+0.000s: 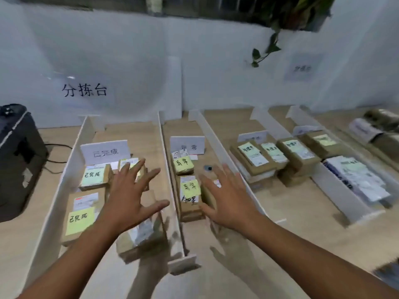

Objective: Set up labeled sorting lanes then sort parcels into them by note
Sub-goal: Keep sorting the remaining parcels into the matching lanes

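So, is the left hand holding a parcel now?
No, the left hand is open, its fingers spread straight and gripping nothing.

Black box (19, 160): far to my left on the wooden table (302, 223); dark, with a pale strip along its top edge
Cable (55, 161): black; runs rightward from the box over the wood
Wall sign (84, 90): white sheet straight ahead of me; 分拣台 handwritten in black
Second sheet (302, 69): smaller, on the wall to my right; writing too blurred to read
Vine (265, 50): green leaves hanging down the wall; just left of that sheet
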Action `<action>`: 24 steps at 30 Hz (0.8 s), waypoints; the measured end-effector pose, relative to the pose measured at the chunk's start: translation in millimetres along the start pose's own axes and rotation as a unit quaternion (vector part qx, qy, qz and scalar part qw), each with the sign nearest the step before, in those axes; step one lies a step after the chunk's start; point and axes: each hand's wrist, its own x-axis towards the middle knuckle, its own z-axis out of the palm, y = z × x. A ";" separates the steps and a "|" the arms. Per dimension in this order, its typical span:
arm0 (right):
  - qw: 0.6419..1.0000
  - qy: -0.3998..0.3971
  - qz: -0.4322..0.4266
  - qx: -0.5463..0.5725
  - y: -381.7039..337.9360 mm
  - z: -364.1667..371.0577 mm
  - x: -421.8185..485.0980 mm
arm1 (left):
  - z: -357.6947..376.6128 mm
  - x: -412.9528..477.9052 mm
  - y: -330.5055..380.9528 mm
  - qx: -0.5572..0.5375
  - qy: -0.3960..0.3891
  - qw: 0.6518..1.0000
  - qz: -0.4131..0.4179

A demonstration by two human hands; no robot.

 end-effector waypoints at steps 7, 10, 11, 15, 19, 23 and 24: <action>0.975 0.090 0.163 -0.124 119.8 -137.5 -166.1 | -5.6 54.6 239.5 0.073 0.021 0.967 0.241; 0.958 0.101 0.227 -0.145 156.5 -159.5 -237.0 | 12.3 52.8 327.7 0.052 0.011 0.957 0.286; 0.952 0.102 0.246 -0.153 168.4 -163.5 -259.4 | 19.8 51.1 355.1 0.040 0.008 0.952 0.303; 0.928 0.108 0.316 -0.164 221.0 -167.6 -343.3 | 58.5 46.6 459.3 0.018 -0.002 0.930 0.367; 0.906 0.118 0.375 -0.154 298.3 -169.7 -420.7 | 108.2 49.8 568.3 0.013 -0.016 0.917 0.399; 0.896 0.132 0.396 -0.151 393.9 -181.4 -487.1 | 169.4 63.1 675.2 -0.023 -0.041 0.917 0.397; 0.895 0.135 0.399 -0.149 418.7 -185.7 -501.0 | 183.2 67.3 701.2 -0.028 -0.043 0.918 0.394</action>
